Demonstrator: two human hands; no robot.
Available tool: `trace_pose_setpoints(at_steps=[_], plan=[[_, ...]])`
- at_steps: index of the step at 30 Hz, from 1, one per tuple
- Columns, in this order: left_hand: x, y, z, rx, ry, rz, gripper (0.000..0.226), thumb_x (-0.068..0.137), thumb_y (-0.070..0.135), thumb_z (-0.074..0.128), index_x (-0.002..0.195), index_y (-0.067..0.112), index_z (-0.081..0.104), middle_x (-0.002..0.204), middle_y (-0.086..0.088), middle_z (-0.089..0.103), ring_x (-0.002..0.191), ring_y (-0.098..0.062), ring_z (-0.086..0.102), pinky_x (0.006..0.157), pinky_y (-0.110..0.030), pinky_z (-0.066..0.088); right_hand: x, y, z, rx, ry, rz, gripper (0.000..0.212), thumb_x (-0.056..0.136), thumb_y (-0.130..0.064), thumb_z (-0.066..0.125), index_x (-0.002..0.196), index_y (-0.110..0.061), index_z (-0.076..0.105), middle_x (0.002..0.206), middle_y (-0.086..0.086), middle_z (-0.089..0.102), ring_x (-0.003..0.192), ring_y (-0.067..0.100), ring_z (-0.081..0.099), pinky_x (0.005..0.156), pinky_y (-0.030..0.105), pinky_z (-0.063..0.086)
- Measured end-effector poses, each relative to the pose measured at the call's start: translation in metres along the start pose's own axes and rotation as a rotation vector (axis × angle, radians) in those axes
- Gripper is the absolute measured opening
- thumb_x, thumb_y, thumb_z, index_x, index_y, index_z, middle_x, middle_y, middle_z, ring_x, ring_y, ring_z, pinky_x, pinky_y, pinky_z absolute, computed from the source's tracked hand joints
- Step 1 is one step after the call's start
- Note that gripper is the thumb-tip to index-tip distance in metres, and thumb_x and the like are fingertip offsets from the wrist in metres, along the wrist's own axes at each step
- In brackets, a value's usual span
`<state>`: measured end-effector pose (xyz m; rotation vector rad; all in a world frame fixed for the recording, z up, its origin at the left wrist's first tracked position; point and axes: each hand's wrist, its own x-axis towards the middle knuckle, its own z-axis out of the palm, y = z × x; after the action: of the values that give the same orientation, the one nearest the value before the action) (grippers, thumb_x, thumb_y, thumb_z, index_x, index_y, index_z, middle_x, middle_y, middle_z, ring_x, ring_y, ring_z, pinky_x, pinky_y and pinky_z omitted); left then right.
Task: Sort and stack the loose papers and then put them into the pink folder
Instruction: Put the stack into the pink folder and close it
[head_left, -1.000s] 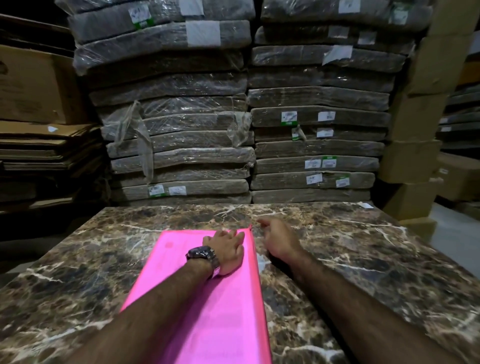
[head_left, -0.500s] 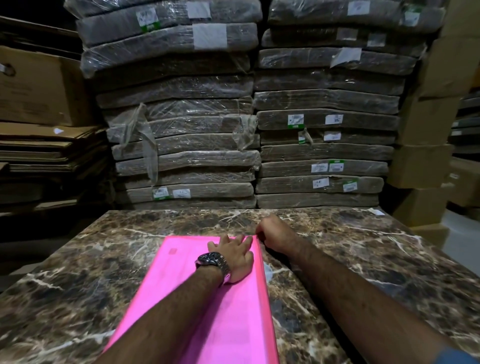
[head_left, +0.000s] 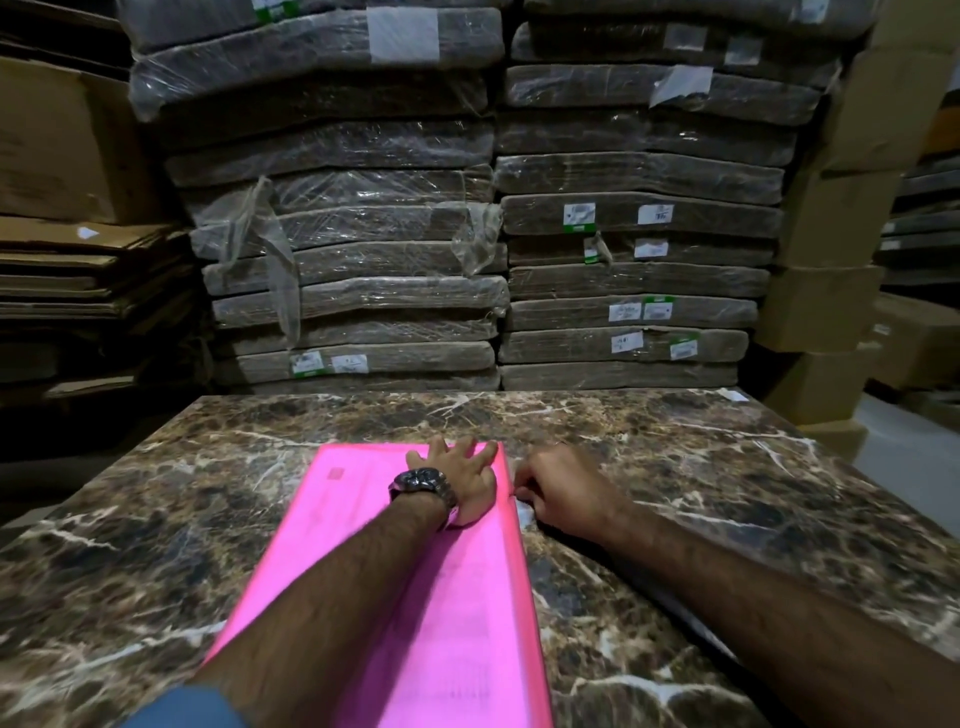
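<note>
The pink folder (head_left: 426, 613) lies shut on the marble table (head_left: 675, 467), running from the near edge toward the middle. No loose papers show outside it. My left hand (head_left: 462, 475), with a watch on the wrist, presses flat with spread fingers on the folder's far right corner. Just right of the folder, my right hand (head_left: 563, 493) rests on the table, its fingers curled in against the folder's right edge. A small white patch (head_left: 523, 513) sits at that edge by the fingertips. Whether the fingers pinch anything is hidden.
Behind the table's far edge stand two tall stacks of plastic-wrapped bundles (head_left: 467, 234). Flattened cardboard (head_left: 88, 275) is piled at the left, and cardboard boxes (head_left: 831, 291) stand at the right. Bare marble lies on both sides of the folder.
My right hand has slid from the folder's far right corner back along its right edge, toward me. My left hand stays pressed on the folder.
</note>
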<state>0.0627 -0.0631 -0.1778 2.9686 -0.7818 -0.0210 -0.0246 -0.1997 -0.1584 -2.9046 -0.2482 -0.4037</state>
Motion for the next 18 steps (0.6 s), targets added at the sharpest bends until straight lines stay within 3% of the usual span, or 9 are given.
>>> trace_pose_setpoints(at_steps=[6, 10, 13, 18], plan=[[-0.007, 0.004, -0.003, 0.005, -0.004, -0.014, 0.052, 0.094, 0.04, 0.022, 0.146, 0.04, 0.021, 0.155, 0.006, 0.021, 0.139, -0.032, 0.018, 0.104, -0.063, 0.019, -0.063, -0.022, -0.006, 0.255, 0.032, 0.064, 0.01, 0.081, -0.017, 0.068, 0.077, -0.013, 0.077, 0.075, -0.002, 0.072, 0.074, 0.009, 0.064, 0.068, 0.022, 0.045], [-0.02, 0.011, -0.01, 0.064, 0.097, -0.006, 0.047, 0.094, 0.041, 0.024, 0.134, 0.025, 0.043, 0.14, -0.009, 0.043, 0.128, -0.033, 0.038, 0.097, -0.054, 0.036, -0.083, -0.03, -0.007, 0.409, 0.064, 0.195, 0.009, 0.081, -0.016, 0.072, 0.073, -0.017, 0.077, 0.065, -0.01, 0.069, 0.063, 0.0, 0.062, 0.059, 0.014, 0.044], [-0.039, 0.014, -0.011, 0.042, 0.042, 0.104, 0.049, 0.095, 0.047, 0.02, 0.135, 0.023, 0.039, 0.137, -0.011, 0.044, 0.122, -0.034, 0.045, 0.094, -0.051, 0.042, -0.085, -0.031, -0.002, 0.553, 0.127, 0.28, 0.011, 0.076, -0.012, 0.075, 0.069, -0.021, 0.077, 0.055, -0.012, 0.066, 0.052, -0.005, 0.057, 0.052, 0.011, 0.04], [-0.089, 0.021, -0.001, -0.004, -0.047, 0.147, 0.052, 0.097, 0.048, 0.015, 0.148, 0.036, 0.018, 0.157, 0.0, 0.018, 0.143, -0.025, 0.02, 0.11, -0.061, 0.019, -0.088, -0.033, 0.0, 0.58, 0.181, 0.338, 0.003, 0.074, -0.016, 0.079, 0.072, -0.015, 0.078, 0.062, -0.005, 0.071, 0.053, 0.0, 0.057, 0.051, 0.016, 0.043]])
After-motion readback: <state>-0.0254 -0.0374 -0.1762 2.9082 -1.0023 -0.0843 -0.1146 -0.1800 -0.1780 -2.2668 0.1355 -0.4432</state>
